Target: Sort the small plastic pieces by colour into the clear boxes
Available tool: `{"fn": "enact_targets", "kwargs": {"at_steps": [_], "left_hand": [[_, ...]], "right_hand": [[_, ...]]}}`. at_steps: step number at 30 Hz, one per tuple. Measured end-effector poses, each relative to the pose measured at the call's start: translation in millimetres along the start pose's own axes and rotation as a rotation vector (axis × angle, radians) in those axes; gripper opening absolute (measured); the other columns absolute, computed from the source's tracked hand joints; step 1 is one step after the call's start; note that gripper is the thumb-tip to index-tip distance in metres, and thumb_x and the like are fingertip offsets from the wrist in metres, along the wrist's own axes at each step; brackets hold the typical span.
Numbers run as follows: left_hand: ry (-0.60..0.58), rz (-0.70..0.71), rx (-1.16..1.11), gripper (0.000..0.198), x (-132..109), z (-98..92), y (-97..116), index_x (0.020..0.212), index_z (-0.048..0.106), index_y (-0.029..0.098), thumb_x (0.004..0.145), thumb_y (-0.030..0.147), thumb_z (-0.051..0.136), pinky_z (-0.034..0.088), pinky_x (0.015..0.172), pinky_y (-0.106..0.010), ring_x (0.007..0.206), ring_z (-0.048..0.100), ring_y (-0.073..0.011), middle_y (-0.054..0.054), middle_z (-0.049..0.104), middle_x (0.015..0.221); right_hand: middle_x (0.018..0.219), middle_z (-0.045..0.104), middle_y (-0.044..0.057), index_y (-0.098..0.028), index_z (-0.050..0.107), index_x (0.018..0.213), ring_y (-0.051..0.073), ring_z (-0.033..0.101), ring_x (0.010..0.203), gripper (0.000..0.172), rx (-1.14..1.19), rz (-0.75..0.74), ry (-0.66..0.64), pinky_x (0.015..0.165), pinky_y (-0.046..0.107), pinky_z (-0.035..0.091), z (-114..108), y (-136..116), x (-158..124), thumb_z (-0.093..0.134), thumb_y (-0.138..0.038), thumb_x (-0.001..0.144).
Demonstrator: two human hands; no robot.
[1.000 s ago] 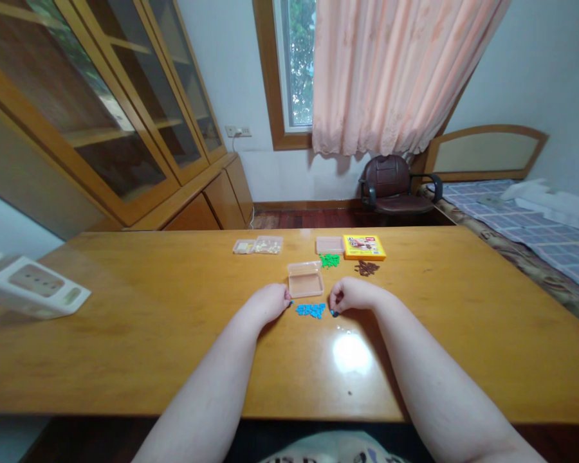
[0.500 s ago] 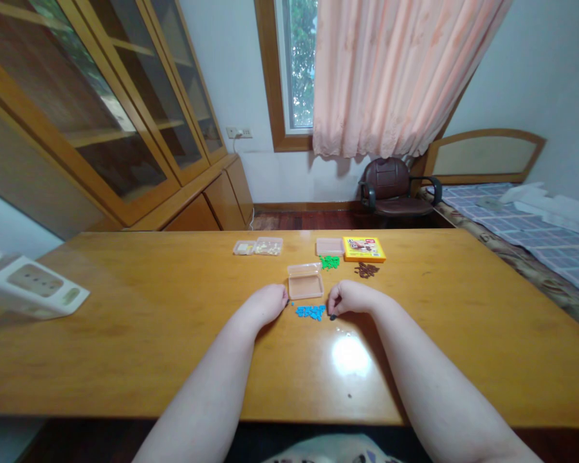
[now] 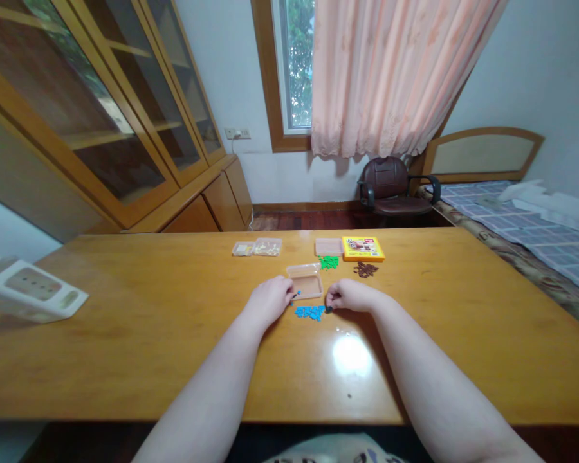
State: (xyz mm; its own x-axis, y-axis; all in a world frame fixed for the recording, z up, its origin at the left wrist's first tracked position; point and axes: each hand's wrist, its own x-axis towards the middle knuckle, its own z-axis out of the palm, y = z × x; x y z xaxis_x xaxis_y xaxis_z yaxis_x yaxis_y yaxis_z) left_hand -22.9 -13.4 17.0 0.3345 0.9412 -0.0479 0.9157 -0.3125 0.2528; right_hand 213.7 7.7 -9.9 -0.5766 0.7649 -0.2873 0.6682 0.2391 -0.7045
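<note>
My left hand (image 3: pixel 271 298) reaches over the left front corner of an open clear plastic box (image 3: pixel 312 296), fingers pinched together. A small blue piece (image 3: pixel 298 293) shows at its fingertips, over the box. Just in front of the box lies a loose pile of small blue pieces (image 3: pixel 309 313). Another single blue piece (image 3: pixel 292 304) rests on the table below my left fingertips. At the right end of the blue pile, my right hand (image 3: pixel 343 296) is closed with fingertips low at the table. Whatever it may hold is hidden.
Behind the box are green pieces (image 3: pixel 329 262), brown pieces (image 3: pixel 365 270), another clear box (image 3: pixel 329 247) and a yellow box (image 3: pixel 363 249). Farther left, an open clear case (image 3: pixel 267 247) holds pale pieces. A white container (image 3: pixel 41 287) stands at the table's left.
My left hand has moved right and slightly forward to the box's corner, and a blue piece now shows at its fingertips. My right hand has shifted slightly left, toward the blue pile.
</note>
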Motion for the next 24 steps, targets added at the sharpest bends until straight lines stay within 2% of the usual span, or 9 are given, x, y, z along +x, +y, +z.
{"fn": "enact_targets", "kwargs": {"at_steps": [2,6,8,10,14,16,19,24], "left_hand": [[-0.024,0.023,0.019,0.012,-1,0.4,-2,0.080,0.065,0.022,0.080,0.025,0.054,0.042,0.070,-0.026,0.079,0.060,-0.0194,-0.006,0.065,0.086],[-0.099,0.050,0.026,0.010,-3,2.5,-2,0.076,0.067,0.024,0.074,0.021,0.058,0.042,0.066,-0.027,0.076,0.061,-0.0204,-0.005,0.067,0.081],[-0.131,0.041,0.046,0.010,-4,2.8,-1,0.077,0.067,0.025,0.073,0.021,0.059,0.042,0.065,-0.027,0.076,0.062,-0.0212,-0.005,0.068,0.080],[-0.147,0.019,0.071,0.010,-4,2.5,-1,0.078,0.068,0.025,0.073,0.021,0.059,0.042,0.065,-0.027,0.076,0.062,-0.0220,-0.005,0.068,0.080],[-0.161,0.004,0.103,0.012,-3,2.5,-1,0.079,0.068,0.024,0.074,0.021,0.058,0.044,0.067,-0.028,0.078,0.063,-0.0227,-0.006,0.069,0.082],[-0.177,0.004,0.118,0.011,-3,2.9,-1,0.078,0.068,0.023,0.074,0.022,0.057,0.045,0.068,-0.028,0.078,0.064,-0.0224,-0.007,0.069,0.082],[-0.207,-0.009,0.129,0.011,-2,3.2,-1,0.077,0.067,0.022,0.076,0.023,0.056,0.046,0.069,-0.028,0.078,0.064,-0.0216,-0.007,0.069,0.082],[-0.203,-0.023,0.096,0.010,-4,2.8,-1,0.080,0.065,0.022,0.075,0.022,0.056,0.046,0.069,-0.027,0.080,0.064,-0.0209,-0.005,0.069,0.086]], "right_hand": [[0.071,0.068,0.001,-0.018,0.069,0.076,0.013,0.056,0.062,0.011,0.031,-0.043,0.095,0.059,0.023,0.039,2,-2,2,0.059,-0.020,0.073],[0.074,0.065,0.003,-0.016,0.068,0.080,0.014,0.054,0.067,0.012,0.015,-0.076,0.420,0.061,0.024,0.039,10,-5,12,0.058,-0.023,0.079],[0.079,0.066,0.004,-0.017,0.069,0.085,0.015,0.055,0.070,0.014,0.004,-0.091,0.479,0.063,0.025,0.040,14,-5,15,0.058,-0.024,0.079],[0.078,0.067,0.004,-0.018,0.070,0.085,0.014,0.055,0.068,0.014,0.003,-0.120,0.437,0.062,0.025,0.040,15,-4,15,0.061,-0.023,0.077],[0.071,0.068,0.001,-0.018,0.072,0.081,0.012,0.057,0.060,0.013,0.047,-0.103,0.230,0.058,0.023,0.041,12,-1,10,0.063,-0.021,0.072],[0.073,0.070,0.001,-0.019,0.073,0.083,0.013,0.060,0.063,0.016,0.056,-0.078,0.158,0.060,0.023,0.043,10,-1,7,0.064,-0.020,0.070],[0.078,0.072,0.001,-0.021,0.074,0.086,0.015,0.063,0.068,0.020,0.005,-0.050,0.108,0.064,0.024,0.044,8,-5,4,0.066,-0.023,0.068],[0.074,0.072,0.000,-0.022,0.075,0.080,0.015,0.061,0.065,0.017,-0.106,0.022,0.103,0.061,0.023,0.042,8,-10,4,0.065,-0.021,0.066]]}}
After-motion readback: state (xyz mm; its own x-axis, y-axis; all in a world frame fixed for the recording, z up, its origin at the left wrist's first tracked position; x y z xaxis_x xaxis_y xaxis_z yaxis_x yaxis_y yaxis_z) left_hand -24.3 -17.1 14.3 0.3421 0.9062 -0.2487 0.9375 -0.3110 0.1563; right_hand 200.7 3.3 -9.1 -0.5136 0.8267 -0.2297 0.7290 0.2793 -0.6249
